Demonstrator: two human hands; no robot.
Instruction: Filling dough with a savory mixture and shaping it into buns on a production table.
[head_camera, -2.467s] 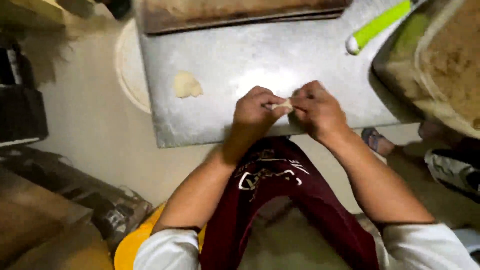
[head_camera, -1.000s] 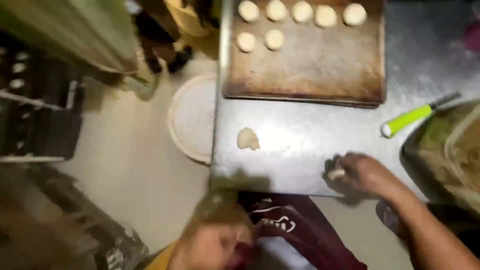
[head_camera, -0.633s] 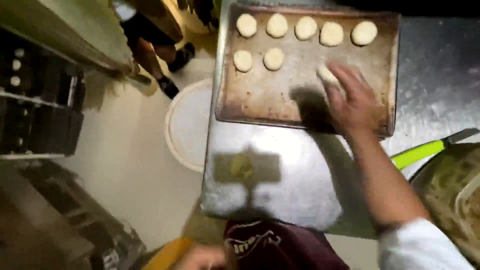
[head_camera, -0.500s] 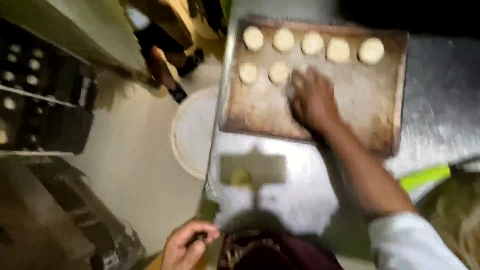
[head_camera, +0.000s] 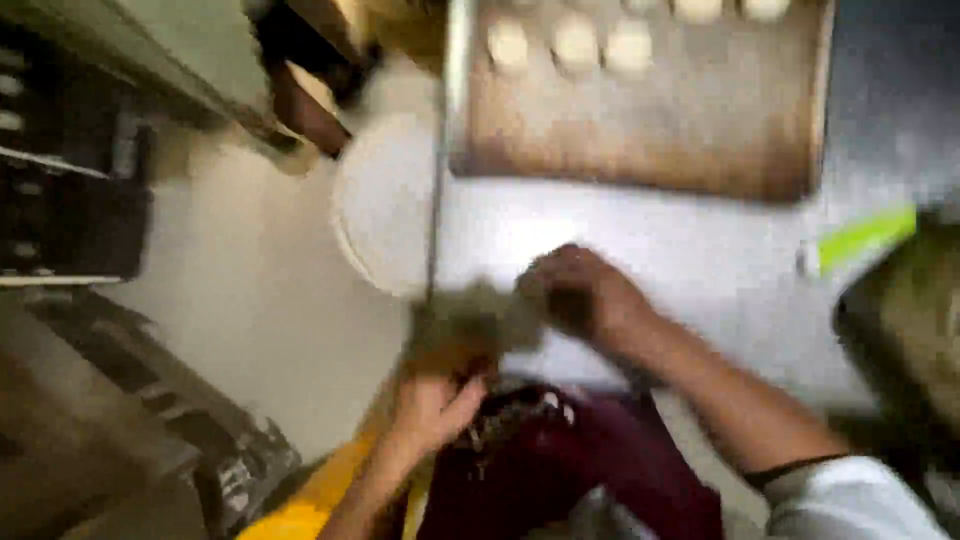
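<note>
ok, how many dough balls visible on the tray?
5 dough balls on the tray: three in a row at, two cut off by the frame's top edge at. More probably out of view.

R hand (head_camera: 580, 295) curled, fwd; L hand (head_camera: 435, 400) loose, near body.

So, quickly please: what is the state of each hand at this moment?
Left hand: low at the metal table edge, fingers partly curled; too blurred to tell a grip.
Right hand: curled on the table; contents cannot be told.
</note>
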